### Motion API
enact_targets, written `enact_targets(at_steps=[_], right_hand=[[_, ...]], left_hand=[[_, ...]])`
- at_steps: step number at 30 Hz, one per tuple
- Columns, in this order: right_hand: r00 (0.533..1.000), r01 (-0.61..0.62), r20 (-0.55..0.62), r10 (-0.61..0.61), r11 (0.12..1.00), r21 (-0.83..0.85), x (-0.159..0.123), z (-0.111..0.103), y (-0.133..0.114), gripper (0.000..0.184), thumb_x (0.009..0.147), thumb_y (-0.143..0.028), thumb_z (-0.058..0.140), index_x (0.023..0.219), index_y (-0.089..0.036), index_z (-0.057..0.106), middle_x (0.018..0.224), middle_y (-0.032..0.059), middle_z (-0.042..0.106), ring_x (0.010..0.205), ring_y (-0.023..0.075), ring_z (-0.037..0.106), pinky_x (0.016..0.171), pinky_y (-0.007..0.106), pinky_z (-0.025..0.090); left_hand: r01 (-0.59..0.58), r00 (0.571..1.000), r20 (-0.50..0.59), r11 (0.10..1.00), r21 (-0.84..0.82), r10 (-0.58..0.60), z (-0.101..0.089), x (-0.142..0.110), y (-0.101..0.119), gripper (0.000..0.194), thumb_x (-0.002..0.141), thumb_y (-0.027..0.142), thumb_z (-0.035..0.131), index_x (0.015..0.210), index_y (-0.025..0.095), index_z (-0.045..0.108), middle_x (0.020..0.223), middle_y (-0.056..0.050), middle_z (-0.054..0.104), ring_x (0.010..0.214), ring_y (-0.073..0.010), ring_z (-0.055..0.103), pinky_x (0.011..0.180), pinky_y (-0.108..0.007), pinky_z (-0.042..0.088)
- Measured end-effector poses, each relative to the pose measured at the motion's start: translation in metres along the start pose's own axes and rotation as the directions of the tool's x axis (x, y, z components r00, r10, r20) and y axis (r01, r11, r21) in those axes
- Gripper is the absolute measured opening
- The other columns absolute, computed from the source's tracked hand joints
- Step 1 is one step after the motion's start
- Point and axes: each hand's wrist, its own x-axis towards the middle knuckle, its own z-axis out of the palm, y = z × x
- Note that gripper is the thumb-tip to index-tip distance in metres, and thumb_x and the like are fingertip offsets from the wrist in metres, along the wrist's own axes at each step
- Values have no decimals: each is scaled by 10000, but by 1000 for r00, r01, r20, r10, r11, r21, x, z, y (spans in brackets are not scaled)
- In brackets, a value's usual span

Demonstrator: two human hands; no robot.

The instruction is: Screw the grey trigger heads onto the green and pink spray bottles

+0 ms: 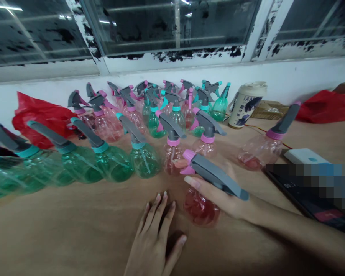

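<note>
Place: workshop-like room, exact kind unclear | rows of pink and green spray bottles (145,161) on brown surface (74,230) | scuffed white window frames (172,57), paint patchy | strip lights reflect in dark panes (132,23)

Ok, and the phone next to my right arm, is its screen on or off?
On: the phone shows pale digits and a red patch glowing on its dark display.

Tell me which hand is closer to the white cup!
Your right hand. It grips a pink spray bottle, on the near side of the cup. Your left hand rests on the table, farther from the cup and more to the left.
</note>
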Motion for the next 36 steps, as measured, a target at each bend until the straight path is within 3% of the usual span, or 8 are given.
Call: enact_targets(at_steps=[5,16,20,26,30,36], right_hand=[[999,21,-39,-21,1000,-6,1,1,1,114,811,-272,640,909,-220,618,779,-23,656,655,126,611,621,272,498],[1000,26,-5,-26,996,-80,0,-2,-3,93,843,-294,602,850,-215,651,749,-1,666,698,155,643,666,290,519],[1000,-6,23,8,997,-74,0,-2,-3,105,865,-290,575,855,-220,652,720,-7,661,635,153,630,629,295,521],[999,-25,21,25,1000,-1,1,-1,-5,132,844,-216,594,953,-214,668,928,31,735,807,181,697,757,332,556],[999,-14,38,15,1000,-28,3,-2,-6,99,864,-237,566,879,-204,658,798,6,702,701,152,668,664,294,541],[999,-14,46,19,995,-101,2,-3,-2,201,888,-364,559,786,-211,640,691,-9,642,602,138,592,528,265,461]], left_hand=[[-3,1000,-13,1000,-18,2,1,-1,0,568,904,338,526,1409,110,400,1470,-138,413,1330,-308,397,1032,-459,415],[-11,1000,-15,1000,-2,11,-1,-1,-2,565,908,369,525,1396,110,412,1473,-147,405,1338,-304,383,1021,-459,427],[-15,999,40,999,-40,16,1,0,-8,567,926,375,508,1430,158,365,1506,-128,353,1351,-296,365,1026,-474,419],[-24,998,52,998,-55,27,4,1,-10,573,936,372,495,1442,155,337,1520,-139,319,1368,-305,330,1024,-506,412],[-32,999,42,999,-36,33,2,1,-9,562,929,362,502,1426,137,364,1508,-149,340,1356,-311,350,1009,-507,429],[-26,999,44,999,-32,27,0,1,-9,576,916,359,522,1424,131,372,1500,-148,355,1344,-313,371,1003,-494,439]])
